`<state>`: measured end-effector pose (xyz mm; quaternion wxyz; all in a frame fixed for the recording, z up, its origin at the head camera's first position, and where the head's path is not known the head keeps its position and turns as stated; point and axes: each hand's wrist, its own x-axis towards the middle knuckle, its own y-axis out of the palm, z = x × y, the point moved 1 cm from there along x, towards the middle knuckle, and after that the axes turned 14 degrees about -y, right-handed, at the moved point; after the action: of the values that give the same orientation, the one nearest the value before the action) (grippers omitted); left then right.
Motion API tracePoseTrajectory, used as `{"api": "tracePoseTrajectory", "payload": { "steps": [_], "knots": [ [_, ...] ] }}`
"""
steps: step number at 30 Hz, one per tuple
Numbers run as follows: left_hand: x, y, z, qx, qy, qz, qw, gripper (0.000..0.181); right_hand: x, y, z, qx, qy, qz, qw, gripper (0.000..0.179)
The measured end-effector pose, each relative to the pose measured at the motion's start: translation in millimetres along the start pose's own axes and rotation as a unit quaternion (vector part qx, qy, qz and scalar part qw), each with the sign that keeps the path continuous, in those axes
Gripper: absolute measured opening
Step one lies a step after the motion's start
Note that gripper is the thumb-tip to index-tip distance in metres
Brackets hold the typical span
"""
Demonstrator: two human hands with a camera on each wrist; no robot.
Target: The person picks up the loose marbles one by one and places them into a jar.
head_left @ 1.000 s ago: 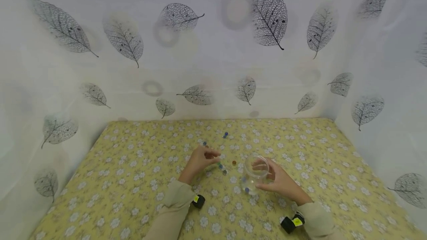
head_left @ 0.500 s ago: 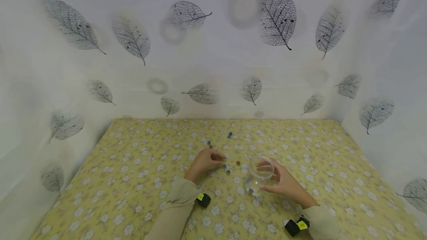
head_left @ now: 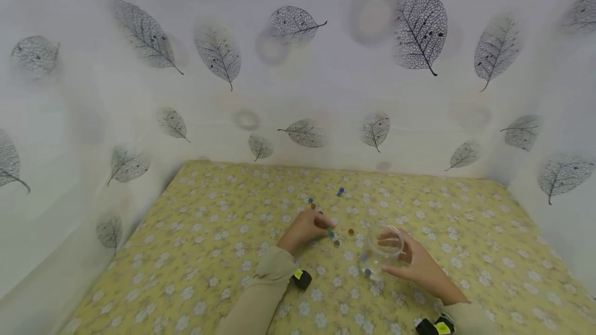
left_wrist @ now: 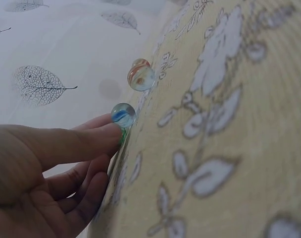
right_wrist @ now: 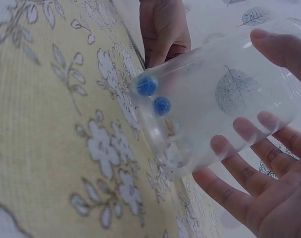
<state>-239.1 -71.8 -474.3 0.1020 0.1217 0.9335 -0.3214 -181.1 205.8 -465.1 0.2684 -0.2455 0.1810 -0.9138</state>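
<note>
In the head view, my left hand [head_left: 304, 229] reaches in from the left, low over the cloth. Thumb and index finger pinch a green marble [left_wrist: 123, 136], mostly hidden behind the thumb in the left wrist view. Touching the fingertips there is a blue-swirled marble [left_wrist: 123, 115]. A grey-green marble [head_left: 336, 244] and an orange marble [head_left: 351, 232] lie just right of this hand. My right hand [head_left: 416, 262] holds a clear jar [right_wrist: 200, 99] from its right side, thumb opposite the fingers. Inside, near its base, are blue marbles [right_wrist: 162, 105] and paler ones.
Farther back lie blue marbles [head_left: 341, 190], a dark bluish marble [head_left: 310, 200] and a brownish-orange marble [head_left: 313, 206]. A yellow flowered cloth [head_left: 223, 252] covers the table. White leaf-printed sheeting [head_left: 316, 92] encloses the back and sides.
The head view has swung left, so everything appears farther right. My left fingertips have come closer together at the green marble. The right hand keeps its hold on the jar.
</note>
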Motion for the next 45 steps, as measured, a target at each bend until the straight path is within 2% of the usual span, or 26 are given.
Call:
{"api": "tracePoseTrajectory", "payload": {
  "steps": [6,11,18,21,26,32,39,45],
  "knots": [
    [5.5,3.2,-5.2,0.014,0.011,-0.006,0.9998,0.012,-1.6,-3.8,-0.1,-0.005,0.003,-0.005,1.0000,0.059],
    [11.5,4.8,2.6,0.009,0.005,-0.009,0.9999,0.010,-1.0,-3.3,-0.8,0.003,0.000,-0.003,1.0000,0.061],
    [9.7,-4.6,12.6,-0.049,-0.019,-0.010,0.9986,0.012,1.9,-1.3,0.9,0.010,-0.005,0.005,0.9999,0.060],
    [6.5,-11.7,10.2,-0.054,-0.006,-0.020,0.9983,0.013,2.1,-1.1,1.2,0.012,-0.007,0.007,0.9999,0.060],
    [-4.1,-21.9,-4.4,-0.054,0.031,-0.033,0.9975,0.018,0.4,-1.7,1.1,0.006,-0.006,0.007,0.9999,0.061],
    [-20.2,-25.7,-28.2,-0.075,0.053,-0.033,0.9953,0.019,-2.3,-2.6,0.5,0.005,0.002,0.003,1.0000,0.063],
    [-47.4,-24.1,-61.4,-0.117,0.105,-0.039,0.9869,0.020,-2.9,-1.9,-0.8,0.008,-0.011,0.004,0.9999,0.063],
    [-64.7,-12.3,-83.1,-0.136,0.160,-0.053,0.9763,0.019,-2.5,-2.0,1.2,0.013,0.004,-0.005,0.9999,0.063]
  ]
}}
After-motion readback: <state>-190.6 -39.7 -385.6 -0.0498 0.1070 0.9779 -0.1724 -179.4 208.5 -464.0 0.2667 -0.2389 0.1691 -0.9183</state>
